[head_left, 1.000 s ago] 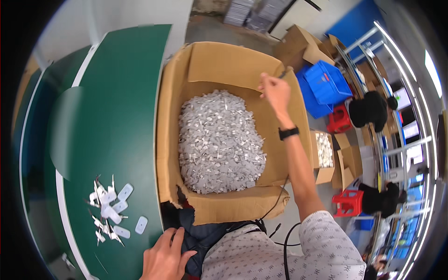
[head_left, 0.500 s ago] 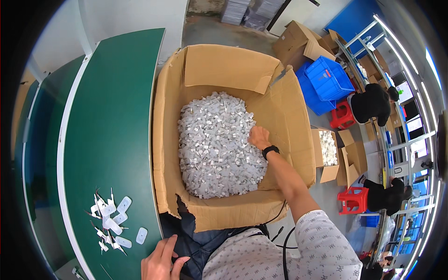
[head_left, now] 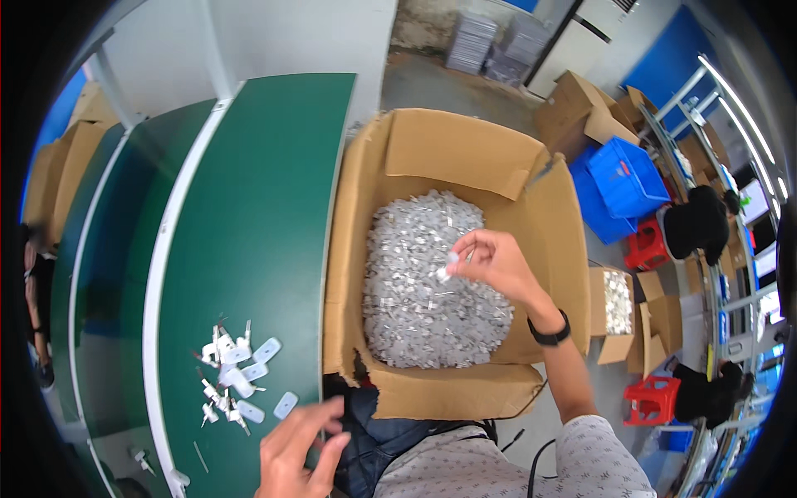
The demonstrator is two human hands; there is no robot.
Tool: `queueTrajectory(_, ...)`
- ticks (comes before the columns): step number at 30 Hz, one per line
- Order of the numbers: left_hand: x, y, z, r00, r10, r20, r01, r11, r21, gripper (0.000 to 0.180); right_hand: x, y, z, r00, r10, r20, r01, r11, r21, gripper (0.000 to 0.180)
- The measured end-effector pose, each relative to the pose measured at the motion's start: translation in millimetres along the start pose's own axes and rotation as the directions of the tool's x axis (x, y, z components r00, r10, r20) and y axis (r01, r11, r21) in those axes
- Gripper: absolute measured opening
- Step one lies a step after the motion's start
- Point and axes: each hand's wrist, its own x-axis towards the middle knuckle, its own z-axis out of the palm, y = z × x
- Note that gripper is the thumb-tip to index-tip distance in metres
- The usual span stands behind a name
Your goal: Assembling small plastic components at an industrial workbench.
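Observation:
My right hand (head_left: 501,264), with a black band on the wrist, is over the open cardboard box (head_left: 466,143). Its thumb and fingertips pinch a small whitish plastic part (head_left: 451,261). Below it, a heap of small pale plastic and metal parts (head_left: 427,328) fills the bottom of the box. My left hand (head_left: 297,452) hovers by the near right edge of the green table (head_left: 249,199), fingers apart and holding nothing I can see. Just beyond it on the table lie several white oval plates (head_left: 286,405) and a jumble of small white wired pieces (head_left: 217,397).
Blue plastic crates (head_left: 628,178) and more cardboard boxes (head_left: 573,112) stand at the back right. A smaller box of white parts (head_left: 616,305) sits right of the large box. Two people sit at a long bench on the right, with red stools (head_left: 652,400).
My right hand has risen from the heap with a small whitish part between its fingers. My left hand has spread its fingers a little. The whole view has shifted to the right and down.

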Motion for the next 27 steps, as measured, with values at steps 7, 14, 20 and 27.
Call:
queueTrajectory(7,25,5,17,0.852,0.348,-0.391,-0.216,0.914,0.343,0.050,-60,-102,98,0.845,-0.452,0.285,0.315,0.853,0.416,0.024)
queueTrajectory(14,1,1,6,0.789,0.427,-0.441,-0.199,0.858,0.474,0.032,-76,-122,124,0.781,-0.546,0.302,0.500,0.837,0.223,0.032)
queueTrajectory(20,-5,-7,4,0.771,0.379,-0.512,-0.215,0.912,0.350,0.023,-85,-117,137,0.752,-0.638,0.167,0.570,0.757,0.319,0.036)
queueTrajectory(27,-3,-15,8,0.757,0.271,-0.594,-0.270,0.958,0.093,0.016,-91,-114,143,0.731,-0.673,0.112,0.613,0.720,0.324,0.033)
